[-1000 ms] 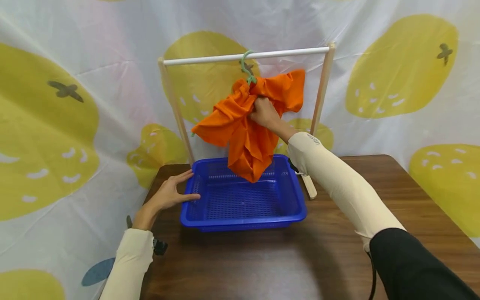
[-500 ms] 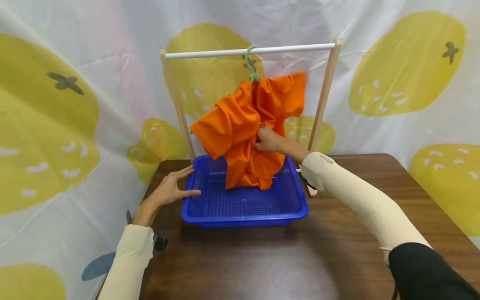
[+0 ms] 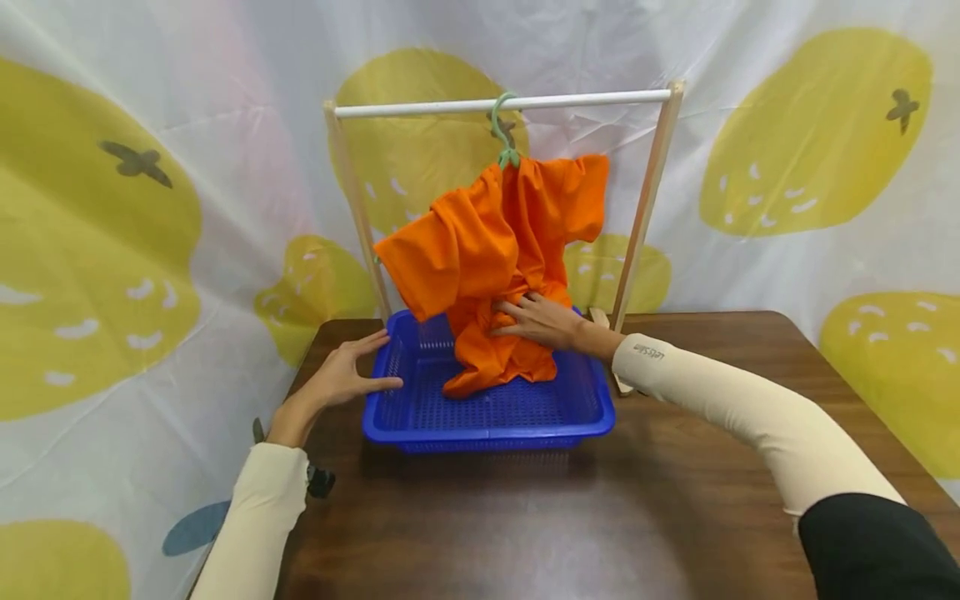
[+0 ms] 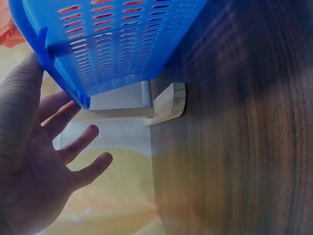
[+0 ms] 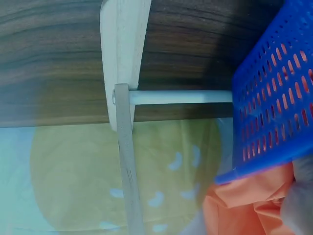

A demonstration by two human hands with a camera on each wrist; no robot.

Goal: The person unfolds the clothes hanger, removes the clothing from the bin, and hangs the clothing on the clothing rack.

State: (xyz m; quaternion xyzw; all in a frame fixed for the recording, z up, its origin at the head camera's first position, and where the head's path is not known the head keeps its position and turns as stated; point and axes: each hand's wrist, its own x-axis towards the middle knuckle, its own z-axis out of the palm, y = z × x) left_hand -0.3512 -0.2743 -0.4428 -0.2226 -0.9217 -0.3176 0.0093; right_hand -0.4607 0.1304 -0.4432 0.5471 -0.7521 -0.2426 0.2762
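An orange short-sleeved shirt (image 3: 480, 250) hangs from a green hanger (image 3: 501, 125), its lower part bunched inside the blue plastic basket (image 3: 487, 433). My right hand (image 3: 546, 321) lies over the bunched cloth with fingers spread and fairly straight. In the right wrist view only a blurred bit of that hand shows beside the shirt (image 5: 249, 196). At the basket's left side, my left hand (image 3: 337, 379) holds the rim, thumb over the inside and fingers outside. From the left wrist, the left hand (image 4: 44, 161) shows two fingers against the basket's edge and two loose below.
The hanger hooks over the white bar (image 3: 420, 108) of a small wooden rack (image 3: 648, 200), which stands behind the basket. One rack foot (image 5: 120, 54) rests on the brown wooden table (image 3: 720, 375). A fruit-patterned curtain (image 3: 247, 75) hangs close behind and at the left.
My right hand has moved down from the shirt's chest to its lower part, and its fingers have spread. The shirt has dropped open and its hem now sits in the basket. My left hand stays put.
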